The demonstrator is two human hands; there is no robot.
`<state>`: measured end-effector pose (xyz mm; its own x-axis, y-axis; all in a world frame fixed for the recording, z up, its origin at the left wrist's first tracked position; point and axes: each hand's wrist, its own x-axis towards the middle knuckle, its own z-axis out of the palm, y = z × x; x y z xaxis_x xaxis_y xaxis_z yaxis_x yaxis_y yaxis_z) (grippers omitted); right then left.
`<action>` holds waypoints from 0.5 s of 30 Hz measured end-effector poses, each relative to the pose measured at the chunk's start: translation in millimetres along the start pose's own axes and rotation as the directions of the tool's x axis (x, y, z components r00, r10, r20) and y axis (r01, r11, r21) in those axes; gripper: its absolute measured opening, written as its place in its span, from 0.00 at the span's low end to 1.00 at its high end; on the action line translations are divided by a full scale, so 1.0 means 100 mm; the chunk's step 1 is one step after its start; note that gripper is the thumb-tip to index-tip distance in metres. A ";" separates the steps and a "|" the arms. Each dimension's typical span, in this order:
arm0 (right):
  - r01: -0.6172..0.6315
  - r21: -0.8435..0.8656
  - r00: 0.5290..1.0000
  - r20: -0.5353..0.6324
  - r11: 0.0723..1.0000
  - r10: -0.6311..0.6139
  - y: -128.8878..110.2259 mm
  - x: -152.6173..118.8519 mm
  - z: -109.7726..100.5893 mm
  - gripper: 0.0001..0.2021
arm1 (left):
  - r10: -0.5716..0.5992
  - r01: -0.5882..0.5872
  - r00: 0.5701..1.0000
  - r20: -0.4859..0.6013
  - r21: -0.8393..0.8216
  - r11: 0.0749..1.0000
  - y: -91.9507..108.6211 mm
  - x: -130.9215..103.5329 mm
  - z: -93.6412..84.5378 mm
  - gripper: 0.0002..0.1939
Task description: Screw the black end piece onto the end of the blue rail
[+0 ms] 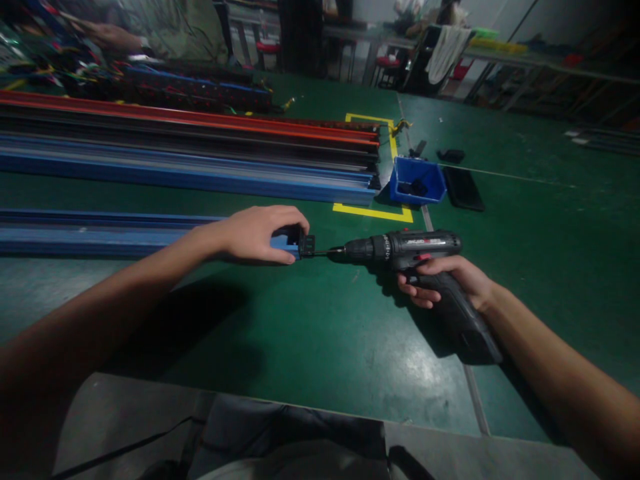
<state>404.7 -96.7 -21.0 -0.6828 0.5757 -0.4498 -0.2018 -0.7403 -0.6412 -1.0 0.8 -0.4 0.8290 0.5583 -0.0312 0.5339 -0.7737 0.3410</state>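
A long blue rail (125, 235) lies along the green table, its right end under my left hand (260, 235). My thumb and fingers grip the two sides of that end. A small black end piece (309, 245) sits at the rail's tip, just past my fingertips. My right hand (450, 280) is wrapped around the handle of a black power drill (415, 247), which points left. The drill's thin bit (325, 253) reaches the black end piece; whether it sits in a screw is too small to tell.
Blue, black and red rails (200, 167) lie stacked behind. A blue bin (417, 181) with black parts stands at their right end, beside a dark flat object (464, 189). A person's hand (115, 39) and wiring are at the back left. The green table's (310, 347) front edge is near.
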 end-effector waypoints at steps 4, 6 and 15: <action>-0.003 0.000 1.000 0.000 1.000 0.003 0.00 0.00 0.00 0.13 | -0.001 0.001 1.000 0.002 -0.003 1.000 0.00 0.00 0.00 0.26; -0.005 -0.001 1.000 -0.001 1.000 0.005 0.00 0.00 0.00 0.12 | 0.000 0.000 1.000 0.001 -0.007 1.000 0.00 0.01 0.00 0.26; -0.014 0.002 1.000 -0.012 1.000 0.014 -0.01 -0.01 0.01 0.13 | -0.002 0.002 1.000 -0.007 -0.012 1.000 0.00 0.00 0.00 0.27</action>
<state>404.8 -97.0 -19.8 -0.6772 0.5694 -0.4661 -0.1939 -0.7491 -0.6334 -1.2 1.0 -0.9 0.8269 0.5618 -0.0256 0.5334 -0.7691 0.3520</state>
